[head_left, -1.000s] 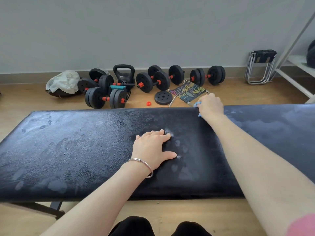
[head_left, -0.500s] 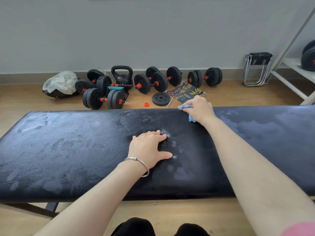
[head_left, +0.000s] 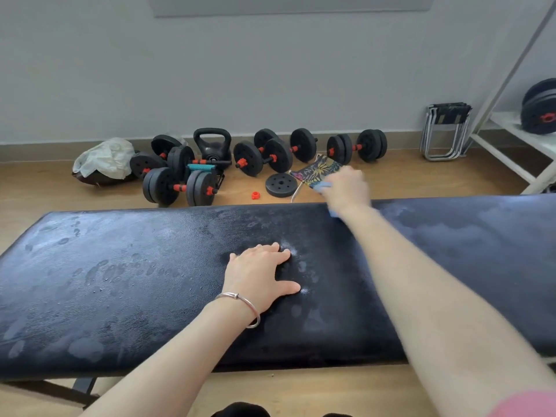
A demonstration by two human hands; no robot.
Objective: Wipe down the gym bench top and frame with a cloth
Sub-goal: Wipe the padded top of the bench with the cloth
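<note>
The black padded bench top runs across the view, streaked with damp marks and fingerprints. My left hand lies flat on its middle, fingers together, a silver bangle on the wrist. My right hand is blurred at the far edge of the pad, closed on a light blue cloth whose corners show on both sides of the hand. A dark piece of the bench frame shows under the near left edge.
Several black dumbbells, a kettlebell and a loose weight plate lie on the wooden floor by the wall. A patterned cloth item, a folded stool and a white rack stand to the right.
My right hand with the cloth has slid left and then back right along the bench's far edge. My left hand has stayed flat in place.
</note>
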